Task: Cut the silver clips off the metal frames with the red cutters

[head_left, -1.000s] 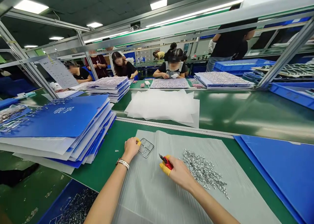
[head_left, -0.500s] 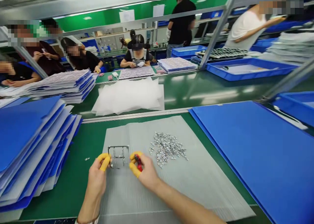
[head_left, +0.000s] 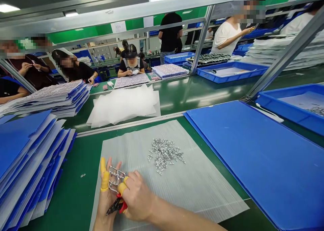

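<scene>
My left hand (head_left: 105,194) is raised palm-up with a yellow finger cot on one finger, and a small metal frame (head_left: 115,178) rests against its fingers. My right hand (head_left: 136,199) lies over it, closed round red-handled cutters (head_left: 118,205), a yellow-cotted fingertip touching the frame. Both hands hover over the near left corner of a grey foam sheet (head_left: 192,187). A pile of small silver metal parts (head_left: 165,153) lies on the sheet, up and to the right of my hands.
Stacked blue and white sheets (head_left: 27,156) lie at the left, a large blue board (head_left: 258,156) at the right, a blue tray (head_left: 291,106) beyond it. White foam sheets (head_left: 124,104) lie on the green conveyor. Several people work across the line.
The view swung right and down. My hands came together and drew nearer; the frame left the sheet and now sits in my left hand with the cutters' hand over it.
</scene>
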Demonstrator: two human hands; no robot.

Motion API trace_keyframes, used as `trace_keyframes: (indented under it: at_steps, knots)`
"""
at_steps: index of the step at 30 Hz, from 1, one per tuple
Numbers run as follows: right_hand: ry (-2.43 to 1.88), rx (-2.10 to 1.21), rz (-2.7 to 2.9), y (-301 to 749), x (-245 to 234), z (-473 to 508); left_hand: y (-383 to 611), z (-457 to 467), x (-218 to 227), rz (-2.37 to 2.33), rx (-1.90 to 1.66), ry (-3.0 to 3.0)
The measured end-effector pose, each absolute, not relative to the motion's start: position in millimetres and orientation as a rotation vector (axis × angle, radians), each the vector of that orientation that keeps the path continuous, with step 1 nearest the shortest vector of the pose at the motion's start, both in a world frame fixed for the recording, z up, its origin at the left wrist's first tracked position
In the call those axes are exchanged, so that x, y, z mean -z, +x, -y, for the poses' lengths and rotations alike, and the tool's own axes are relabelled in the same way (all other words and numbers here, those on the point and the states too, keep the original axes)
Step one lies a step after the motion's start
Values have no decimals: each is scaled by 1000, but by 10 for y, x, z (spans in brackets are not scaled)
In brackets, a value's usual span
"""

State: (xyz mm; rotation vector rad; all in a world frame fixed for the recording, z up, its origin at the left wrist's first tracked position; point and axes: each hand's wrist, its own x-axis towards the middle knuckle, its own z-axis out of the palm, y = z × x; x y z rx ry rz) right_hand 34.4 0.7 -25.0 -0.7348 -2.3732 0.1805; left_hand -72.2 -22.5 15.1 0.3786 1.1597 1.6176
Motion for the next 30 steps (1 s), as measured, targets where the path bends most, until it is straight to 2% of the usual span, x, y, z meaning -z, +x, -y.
trace_keyframes:
  at_steps: [5,10,12,17,22,30]
  knots:
    - [-708,-228,2238,333,294,-43,-701,144,17,-955,-1621,244]
    - [-812,-716,1930,520,208,-10,-889,18,114,-788,-1751,158]
    - [-850,-814,1915,561,265,22,-881,-35,99,-795,-1751,119]
    - [-827,-826,1971,475,499,67,-693,-178,118,-914,-1723,17]
    - [-866,-804,1987,404,502,-49,-689,-144,145,-946,-1644,47]
    - [-1038,-1014,1971,395,616,-263,-520,-55,204,-1024,-1584,39]
